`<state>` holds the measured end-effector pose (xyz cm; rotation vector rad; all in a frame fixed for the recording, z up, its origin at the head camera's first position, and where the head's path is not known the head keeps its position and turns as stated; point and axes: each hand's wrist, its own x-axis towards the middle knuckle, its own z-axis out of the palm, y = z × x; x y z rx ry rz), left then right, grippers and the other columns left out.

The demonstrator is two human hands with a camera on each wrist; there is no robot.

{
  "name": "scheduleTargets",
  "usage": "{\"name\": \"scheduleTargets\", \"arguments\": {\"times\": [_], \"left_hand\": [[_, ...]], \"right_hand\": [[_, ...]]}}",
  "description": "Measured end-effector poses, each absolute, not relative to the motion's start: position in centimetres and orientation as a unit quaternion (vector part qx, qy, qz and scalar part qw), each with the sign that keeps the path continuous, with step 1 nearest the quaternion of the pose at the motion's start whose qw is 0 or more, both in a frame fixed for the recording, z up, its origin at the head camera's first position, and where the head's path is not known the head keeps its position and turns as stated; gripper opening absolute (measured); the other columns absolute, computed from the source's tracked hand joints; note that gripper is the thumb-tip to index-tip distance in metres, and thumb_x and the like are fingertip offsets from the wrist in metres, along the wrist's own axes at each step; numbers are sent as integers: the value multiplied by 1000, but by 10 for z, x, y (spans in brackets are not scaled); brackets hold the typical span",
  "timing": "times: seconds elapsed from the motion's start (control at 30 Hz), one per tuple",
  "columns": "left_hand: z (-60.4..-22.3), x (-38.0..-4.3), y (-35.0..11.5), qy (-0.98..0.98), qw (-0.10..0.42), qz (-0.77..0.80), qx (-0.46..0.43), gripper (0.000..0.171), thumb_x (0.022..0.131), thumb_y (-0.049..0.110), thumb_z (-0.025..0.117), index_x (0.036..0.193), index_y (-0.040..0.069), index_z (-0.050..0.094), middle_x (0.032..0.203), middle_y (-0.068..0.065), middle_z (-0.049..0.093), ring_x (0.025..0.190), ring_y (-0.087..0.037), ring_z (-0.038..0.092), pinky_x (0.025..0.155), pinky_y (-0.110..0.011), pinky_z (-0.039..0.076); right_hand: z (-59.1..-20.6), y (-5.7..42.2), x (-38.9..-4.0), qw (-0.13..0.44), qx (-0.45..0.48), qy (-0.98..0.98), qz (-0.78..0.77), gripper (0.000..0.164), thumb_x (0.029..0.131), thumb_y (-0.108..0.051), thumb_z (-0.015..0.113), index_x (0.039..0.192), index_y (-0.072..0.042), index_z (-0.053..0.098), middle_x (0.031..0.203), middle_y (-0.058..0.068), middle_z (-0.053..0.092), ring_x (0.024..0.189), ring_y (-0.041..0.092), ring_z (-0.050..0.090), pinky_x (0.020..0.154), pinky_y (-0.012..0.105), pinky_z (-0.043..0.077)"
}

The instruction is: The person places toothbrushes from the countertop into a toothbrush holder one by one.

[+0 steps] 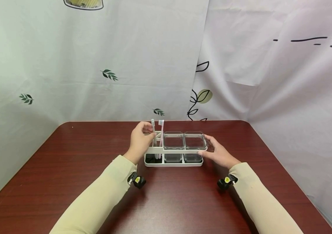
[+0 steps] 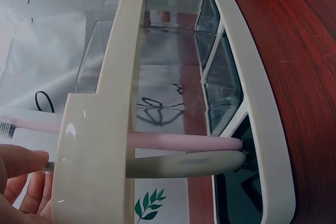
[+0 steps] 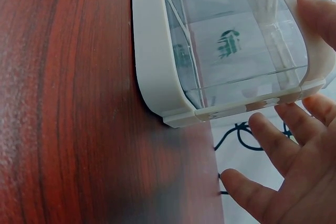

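Note:
A white toothbrush holder [image 1: 177, 151] stands on the table. In its left part are a pink toothbrush [image 2: 184, 141] and a grey-green toothbrush [image 2: 184, 164], handles down and heads above the top rail. My left hand [image 1: 141, 139] is at the left end, its thumb and fingers pinching the grey-green toothbrush below its head. Two clear cups [image 1: 174, 141] sit side by side in the other compartments. At the right end my right hand [image 1: 220, 154] holds the holder, thumb on the front rail and spread fingers [image 3: 273, 142] against the end and behind.
The dark red wooden table [image 1: 75, 169] has rounded far corners. Behind it hangs a white curtain [image 1: 142, 58] printed with leaves and black lines. A small black camera is strapped to each wrist, over pale yellow sleeves [image 1: 104, 191].

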<state>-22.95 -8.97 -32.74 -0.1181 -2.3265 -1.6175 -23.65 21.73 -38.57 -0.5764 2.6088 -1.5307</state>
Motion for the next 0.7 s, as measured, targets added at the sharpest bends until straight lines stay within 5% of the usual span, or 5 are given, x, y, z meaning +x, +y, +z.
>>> {"name": "scheduleTargets", "arguments": {"times": [0.27, 0.5, 0.7], "left_hand": [[-324, -230, -101, -794, 144, -588, -56, 33, 82, -4, 70, 113, -3, 58, 105, -21, 64, 101, -31, 61, 87, -35, 46], [-319, -230, -111, -780, 106, -616, -36, 36, 84, -4, 68, 118, -2, 58, 114, -23, 62, 104, -29, 61, 80, -26, 51], [-314, -232, -120, -737, 64, -673, -13, 38, 87, 0, 66, 123, -1, 55, 109, -11, 61, 96, -18, 62, 85, -29, 54]], "right_hand": [[-385, 217, -236, 31, -187, 846, -498, 79, 88, -19, 72, 149, -3, 24, 147, 23, 38, 135, 39, 38, 107, 55, 35], [-385, 217, -236, 31, -186, 848, -495, 80, 88, -20, 72, 149, -3, 24, 148, 23, 37, 135, 38, 38, 107, 55, 35], [-385, 217, -236, 30, -185, 849, -494, 80, 88, -20, 72, 149, -3, 24, 148, 22, 37, 135, 38, 38, 106, 55, 36]]}}
